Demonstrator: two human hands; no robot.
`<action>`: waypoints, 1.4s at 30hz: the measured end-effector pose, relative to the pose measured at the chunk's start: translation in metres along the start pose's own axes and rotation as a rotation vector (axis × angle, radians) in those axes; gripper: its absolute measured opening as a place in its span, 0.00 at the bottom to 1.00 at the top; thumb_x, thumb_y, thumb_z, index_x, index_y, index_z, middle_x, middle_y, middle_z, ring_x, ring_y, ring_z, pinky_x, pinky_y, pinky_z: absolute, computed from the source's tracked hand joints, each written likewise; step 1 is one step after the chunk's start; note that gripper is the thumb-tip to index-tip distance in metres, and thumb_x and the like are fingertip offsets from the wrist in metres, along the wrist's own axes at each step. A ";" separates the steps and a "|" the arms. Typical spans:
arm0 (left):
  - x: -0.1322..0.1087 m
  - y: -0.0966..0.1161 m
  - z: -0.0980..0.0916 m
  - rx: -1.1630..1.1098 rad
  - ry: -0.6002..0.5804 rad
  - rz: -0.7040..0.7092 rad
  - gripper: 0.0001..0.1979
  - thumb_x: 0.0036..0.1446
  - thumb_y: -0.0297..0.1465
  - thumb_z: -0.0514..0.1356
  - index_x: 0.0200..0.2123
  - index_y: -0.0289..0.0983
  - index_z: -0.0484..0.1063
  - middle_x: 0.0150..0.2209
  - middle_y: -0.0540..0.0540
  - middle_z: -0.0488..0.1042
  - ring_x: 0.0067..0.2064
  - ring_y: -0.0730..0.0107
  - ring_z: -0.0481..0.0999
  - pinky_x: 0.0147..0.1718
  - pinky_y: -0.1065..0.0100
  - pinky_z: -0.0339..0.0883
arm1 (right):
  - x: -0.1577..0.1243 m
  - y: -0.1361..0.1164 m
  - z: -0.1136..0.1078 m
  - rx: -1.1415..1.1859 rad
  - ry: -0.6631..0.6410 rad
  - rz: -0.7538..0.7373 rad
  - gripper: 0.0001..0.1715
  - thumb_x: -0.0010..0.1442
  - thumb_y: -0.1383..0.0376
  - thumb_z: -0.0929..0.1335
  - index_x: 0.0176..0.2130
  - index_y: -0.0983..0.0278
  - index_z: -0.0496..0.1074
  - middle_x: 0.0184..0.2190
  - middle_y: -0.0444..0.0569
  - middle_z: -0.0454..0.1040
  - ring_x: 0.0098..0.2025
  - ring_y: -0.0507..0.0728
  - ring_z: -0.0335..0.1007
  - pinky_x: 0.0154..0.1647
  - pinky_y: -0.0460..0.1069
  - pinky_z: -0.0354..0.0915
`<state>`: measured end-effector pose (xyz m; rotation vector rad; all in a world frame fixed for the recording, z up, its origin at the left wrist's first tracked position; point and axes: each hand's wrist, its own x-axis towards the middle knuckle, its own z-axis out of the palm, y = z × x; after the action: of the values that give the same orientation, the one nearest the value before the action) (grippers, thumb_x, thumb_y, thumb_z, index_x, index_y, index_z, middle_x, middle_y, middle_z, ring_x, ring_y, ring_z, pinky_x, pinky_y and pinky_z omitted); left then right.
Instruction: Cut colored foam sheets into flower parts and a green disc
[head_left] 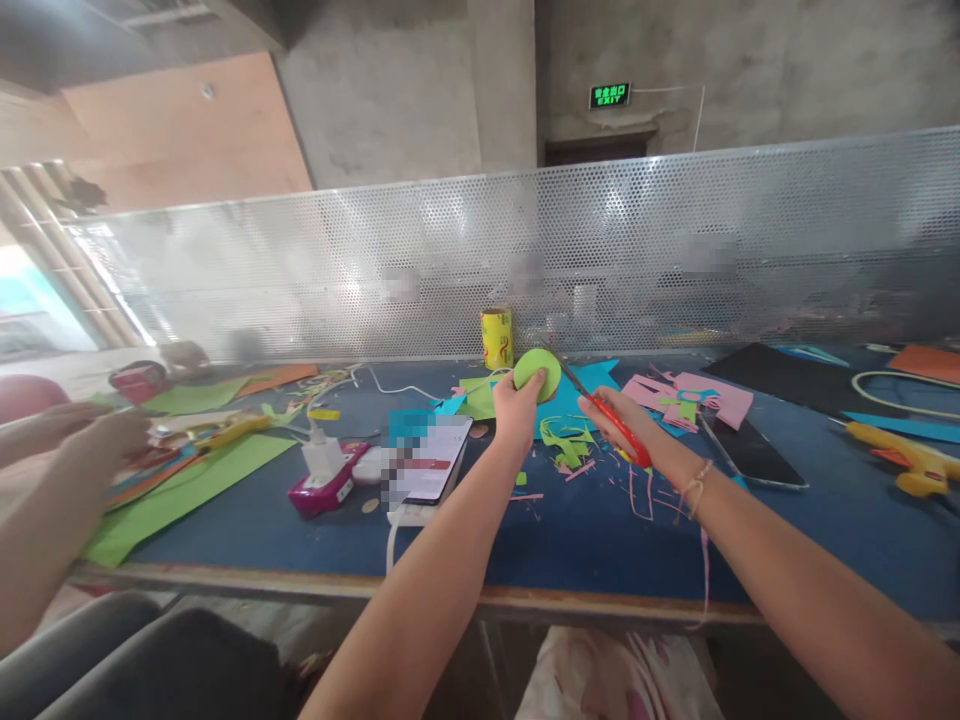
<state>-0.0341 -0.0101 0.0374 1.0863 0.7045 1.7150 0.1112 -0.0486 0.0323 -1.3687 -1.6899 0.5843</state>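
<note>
My left hand (517,405) pinches a round light-green paper disc (538,372), held up over the table. In my right hand (611,425) is a pair of scissors (626,437) with red handles, their dark blades pointing at the disc's right edge. Whether the blades touch the paper, I cannot tell. Below my hands lie curled green paper strips (568,440) and pink scraps. A blue paper sheet (596,380) lies behind them, and cut pink paper (705,398) is just right of my right hand.
A yellow can-like roll (496,338) stands by the perforated metal screen (420,270). Left are a lit phone (439,460) and a magenta power strip (326,485) with cables. Right are a dark phone (754,452) and a yellow glue gun (904,455). A co-worker's arms (67,500) reach in at far left.
</note>
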 end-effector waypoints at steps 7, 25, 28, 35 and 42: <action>0.000 0.003 0.001 -0.007 0.010 -0.022 0.15 0.35 0.34 0.67 0.26 0.31 0.72 0.24 0.49 0.70 0.26 0.73 0.70 0.28 0.67 0.70 | -0.007 -0.011 -0.003 0.081 -0.082 0.006 0.32 0.46 0.35 0.59 0.22 0.61 0.50 0.15 0.37 0.52 0.16 0.47 0.48 0.16 0.46 0.48; -0.003 0.009 0.002 -0.034 -0.009 -0.106 0.12 0.35 0.31 0.66 0.25 0.30 0.71 0.24 0.47 0.70 0.22 0.75 0.69 0.24 0.68 0.68 | -0.007 -0.007 -0.002 0.017 -0.062 -0.072 0.30 0.50 0.38 0.58 0.21 0.61 0.52 0.13 0.39 0.54 0.16 0.48 0.50 0.16 0.46 0.49; -0.003 0.009 0.002 -0.037 -0.013 -0.104 0.12 0.35 0.30 0.66 0.25 0.30 0.71 0.24 0.47 0.70 0.22 0.75 0.69 0.24 0.68 0.68 | -0.006 -0.004 -0.002 0.028 -0.069 -0.080 0.31 0.49 0.37 0.58 0.21 0.61 0.52 0.13 0.39 0.54 0.15 0.48 0.50 0.17 0.46 0.50; -0.002 0.010 0.001 -0.041 -0.010 -0.120 0.13 0.35 0.31 0.67 0.26 0.30 0.71 0.25 0.47 0.71 0.22 0.75 0.70 0.23 0.69 0.68 | -0.004 -0.001 -0.001 0.027 -0.040 -0.040 0.30 0.48 0.37 0.59 0.24 0.61 0.53 0.15 0.37 0.54 0.16 0.47 0.50 0.18 0.45 0.50; -0.003 0.011 0.002 -0.035 0.002 -0.133 0.13 0.36 0.30 0.67 0.26 0.31 0.70 0.24 0.47 0.71 0.21 0.76 0.69 0.23 0.68 0.69 | -0.002 -0.001 -0.002 -0.102 -0.001 -0.069 0.30 0.49 0.38 0.58 0.24 0.61 0.55 0.15 0.39 0.55 0.18 0.49 0.53 0.20 0.46 0.51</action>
<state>-0.0365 -0.0171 0.0463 0.9914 0.7288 1.6094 0.1122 -0.0511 0.0336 -1.3750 -1.7813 0.4652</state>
